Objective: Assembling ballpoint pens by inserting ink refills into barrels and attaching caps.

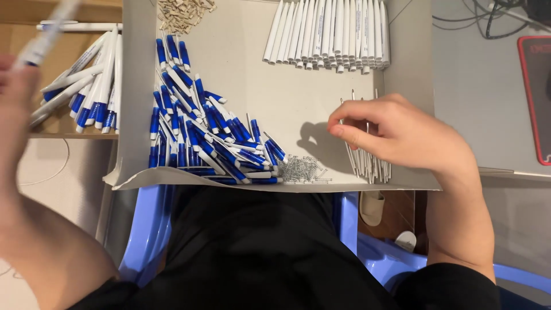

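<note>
My left hand [17,97], blurred beyond the grey cardboard tray's [135,115] left edge, grips a finished white-and-blue plastic pen [43,34]. Blue pen tips [201,138] heap along the tray's left side, tiny metal springs [301,169] near its front edge. My right hand [396,135] pinches thin white ink refills [370,163] at the front right corner.

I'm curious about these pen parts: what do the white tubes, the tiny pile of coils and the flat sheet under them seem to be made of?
White tubes: likely plastic, smooth and evenly white with a slight sheen. Coils: probably metal wire springs, thin, grey and glinting. Sheet: looks like cardboard, matte grey-beige, with a curled front edge. The right hand reaches for thin refills, material unclear.
</note>
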